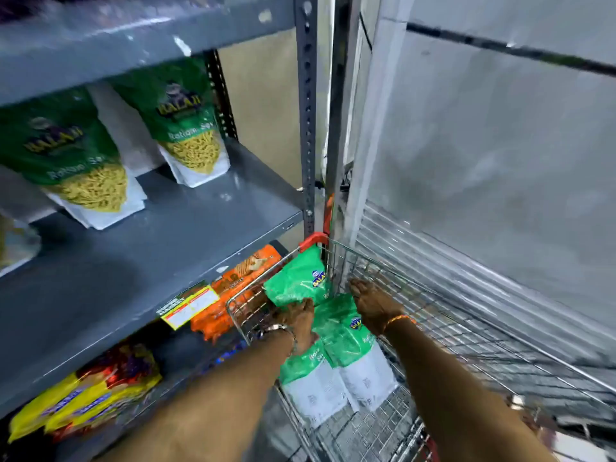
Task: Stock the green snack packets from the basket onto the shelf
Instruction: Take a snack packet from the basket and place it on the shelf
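Green snack packets (333, 331), light and crinkly, suit edge grips: left hand (300, 316) clasps one in the wire basket (466, 345), right hand (373, 301) spread open.

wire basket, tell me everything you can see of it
The wire basket is a silver metal grid with a red-orange corner handle, standing on the floor beside the grey shelf. Several green snack packets lie inside, backs up, one tilted against the far corner. The left hand grips that packet; the right hand reaches in, fingers spread.
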The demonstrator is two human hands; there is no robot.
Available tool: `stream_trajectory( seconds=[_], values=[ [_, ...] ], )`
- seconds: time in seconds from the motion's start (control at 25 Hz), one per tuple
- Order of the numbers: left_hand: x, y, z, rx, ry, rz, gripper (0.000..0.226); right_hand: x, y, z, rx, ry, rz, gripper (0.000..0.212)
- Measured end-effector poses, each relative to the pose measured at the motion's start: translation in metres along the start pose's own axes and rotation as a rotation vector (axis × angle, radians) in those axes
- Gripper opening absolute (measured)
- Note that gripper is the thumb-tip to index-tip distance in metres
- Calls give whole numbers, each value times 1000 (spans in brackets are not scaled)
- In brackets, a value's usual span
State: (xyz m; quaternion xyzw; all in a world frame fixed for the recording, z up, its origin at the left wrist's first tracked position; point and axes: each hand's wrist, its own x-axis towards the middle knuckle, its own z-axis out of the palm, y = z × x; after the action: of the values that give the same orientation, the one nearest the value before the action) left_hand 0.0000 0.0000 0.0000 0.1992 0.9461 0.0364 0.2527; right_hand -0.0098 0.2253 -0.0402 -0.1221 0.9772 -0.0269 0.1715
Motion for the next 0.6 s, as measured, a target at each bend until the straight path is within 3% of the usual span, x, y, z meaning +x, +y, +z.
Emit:
stream_trajectory(
  seconds=[0.08, 0.16, 0.28, 0.44, 0.6],
  values=[
    [19, 14, 1, -62, 1, -25, 73, 15, 4, 4, -60, -26, -45, 77],
    [29, 21, 0, -98, 62, -53, 61, 18, -1, -3, -147, -6, -66, 65],
    [32, 28, 0, 61, 113, -14, 45, 15, 11, 0, -222, 48, -126, 46],
    [20, 35, 0, 185, 44, 40, 27, -7, 28, 5, 3, -20, -83, 17],
    [-16, 44, 6, -54, 14, -48, 34, -47, 29, -5, 185, -83, 25, 8]
  ],
)
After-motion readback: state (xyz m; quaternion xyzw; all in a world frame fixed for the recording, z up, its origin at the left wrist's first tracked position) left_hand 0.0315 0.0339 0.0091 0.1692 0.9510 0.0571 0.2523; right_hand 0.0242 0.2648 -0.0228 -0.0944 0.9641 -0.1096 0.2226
